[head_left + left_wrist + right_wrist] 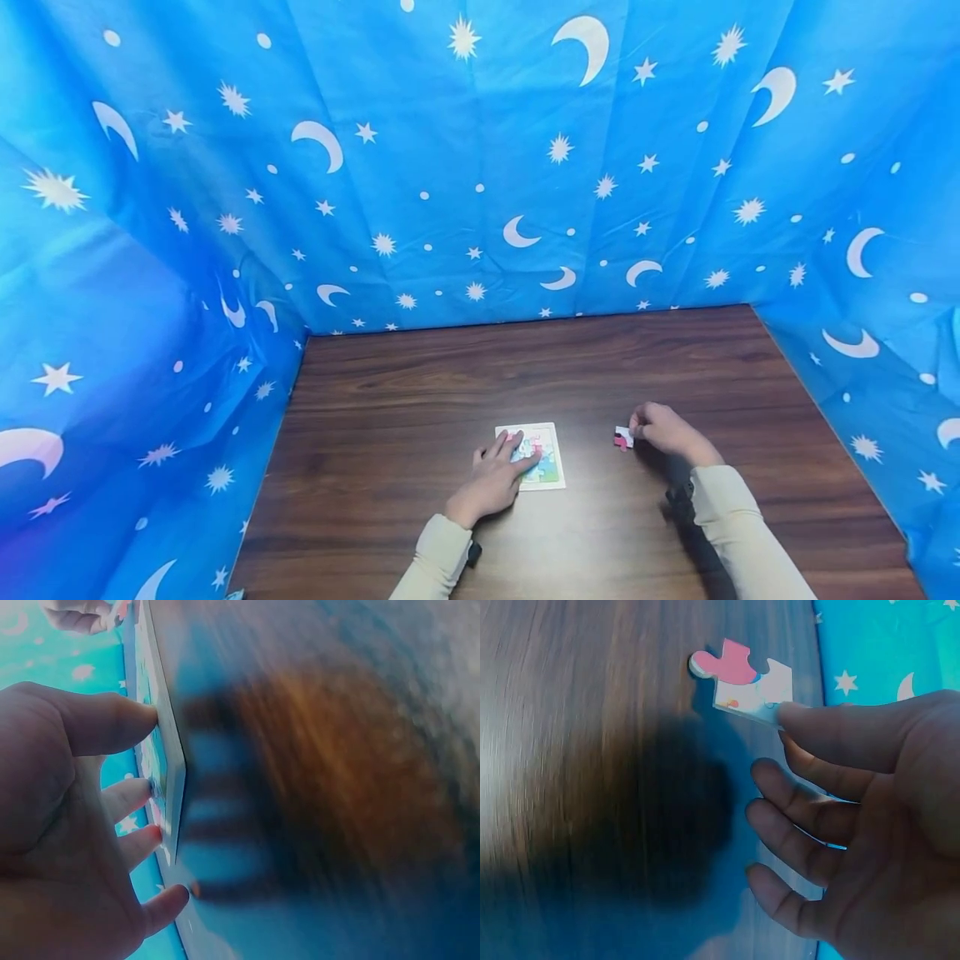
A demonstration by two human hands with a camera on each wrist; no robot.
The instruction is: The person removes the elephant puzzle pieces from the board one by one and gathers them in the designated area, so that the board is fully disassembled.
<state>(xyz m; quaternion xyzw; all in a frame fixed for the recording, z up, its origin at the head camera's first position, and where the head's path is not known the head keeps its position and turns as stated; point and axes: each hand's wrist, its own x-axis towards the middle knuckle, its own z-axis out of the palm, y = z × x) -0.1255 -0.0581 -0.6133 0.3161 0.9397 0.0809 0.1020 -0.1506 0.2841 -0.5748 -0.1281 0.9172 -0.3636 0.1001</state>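
In the lower middle of the head view, the left hand [491,483] spreads its fingers over a puzzle board [558,461], hiding part of its picture (the left-wrist view shows it nearly edge-on). Farther right, the right hand [670,432] pinches a puzzle piece [623,437], one corner covered by the thumb, its small markings blurred.

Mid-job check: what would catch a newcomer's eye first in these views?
First, the blue star-and-moon curtain behind and beside the wooden table. Then the pink-and-white jigsaw piece pinched in the right hand, and the white-bordered jigsaw puzzle under the left hand.
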